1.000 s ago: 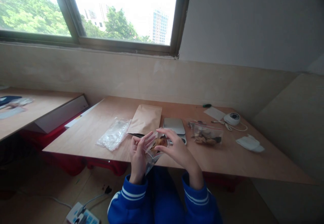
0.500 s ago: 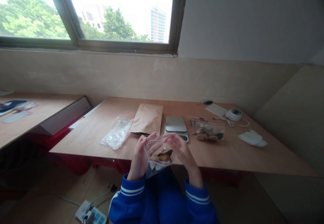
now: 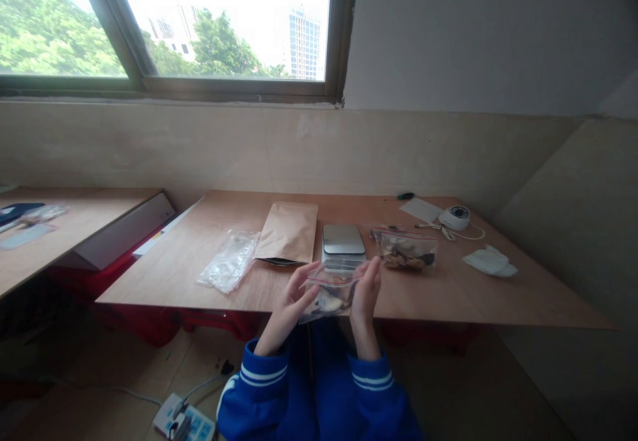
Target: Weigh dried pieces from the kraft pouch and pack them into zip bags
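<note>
Between my two hands, just over the table's front edge, is a clear zip-lock bag (image 3: pixel 329 300) with a red seal line and brown and pale dried pieces inside. My left hand (image 3: pixel 295 301) grips its left side, and my right hand (image 3: pixel 365 295) has its fingers closed on the right side. Right behind the bag stands a kitchen scale (image 3: pixel 343 240) with a silver plate; its front is partly hidden by the bag. A second filled zip-lock bag (image 3: pixel 406 252) lies to the right of the scale. To the left rests a brown kraft paper pouch (image 3: pixel 289 234), its mouth facing me.
Flat clear plastic bags (image 3: pixel 228 260) lie left of the pouch. On the right are a white camera-like device (image 3: pixel 454 217) with a cable, a white paper (image 3: pixel 421 210), a green-handled screwdriver (image 3: pixel 405 196) and crumpled white tissue (image 3: pixel 491 262). A power strip (image 3: pixel 183 418) sits on the floor.
The bag's wide mouth, which faced me before, is now drawn flat and narrow. My hands have moved from its rim to its sides, with the bag more level and farther forward.
</note>
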{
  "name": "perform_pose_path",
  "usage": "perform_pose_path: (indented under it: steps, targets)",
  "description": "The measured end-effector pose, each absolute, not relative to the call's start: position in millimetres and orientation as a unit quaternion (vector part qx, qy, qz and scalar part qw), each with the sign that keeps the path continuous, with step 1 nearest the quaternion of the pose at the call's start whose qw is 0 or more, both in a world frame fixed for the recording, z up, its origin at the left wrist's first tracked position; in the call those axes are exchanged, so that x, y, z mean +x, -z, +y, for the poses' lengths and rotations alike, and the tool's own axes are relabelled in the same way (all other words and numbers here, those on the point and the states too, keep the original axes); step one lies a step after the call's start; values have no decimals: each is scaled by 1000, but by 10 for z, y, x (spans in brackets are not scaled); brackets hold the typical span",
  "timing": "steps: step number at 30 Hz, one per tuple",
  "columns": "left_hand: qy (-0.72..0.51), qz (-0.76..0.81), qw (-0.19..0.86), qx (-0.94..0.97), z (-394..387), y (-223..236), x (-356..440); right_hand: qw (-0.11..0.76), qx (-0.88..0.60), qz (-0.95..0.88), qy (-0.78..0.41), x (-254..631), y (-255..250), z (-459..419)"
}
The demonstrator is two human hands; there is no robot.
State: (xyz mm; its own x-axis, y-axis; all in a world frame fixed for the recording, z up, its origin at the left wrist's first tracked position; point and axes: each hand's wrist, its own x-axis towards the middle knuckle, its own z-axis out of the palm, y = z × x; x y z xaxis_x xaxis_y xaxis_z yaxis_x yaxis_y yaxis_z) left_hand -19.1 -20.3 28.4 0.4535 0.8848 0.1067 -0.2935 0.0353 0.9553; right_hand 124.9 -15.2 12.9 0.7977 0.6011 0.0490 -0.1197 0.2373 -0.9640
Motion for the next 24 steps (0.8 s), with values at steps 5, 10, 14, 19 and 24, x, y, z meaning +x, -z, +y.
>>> perform_pose_path:
  steps: [5, 10, 14, 19, 24]
  targets:
    - [-553, 388, 536, 507, -134, -203, -140, 741, -459, -301, -387, 1331, -141, -206]
    - [-602, 427, 500, 453, -93, -226, -285, 653, -442, -451, -417, 1370, -190, -336]
    - [-613, 467, 445, 458, -96, -279, -369, 687, -467, -412, -375, 1314, -168, -343]
    - [-641, 475, 404, 449, -93, -289, -343, 704, -485, -348, -385, 1237, -156, -315]
    - [-604, 472, 466, 442, -103, -295, -373, 697, -475, -355, -404, 1294, -135, -304]
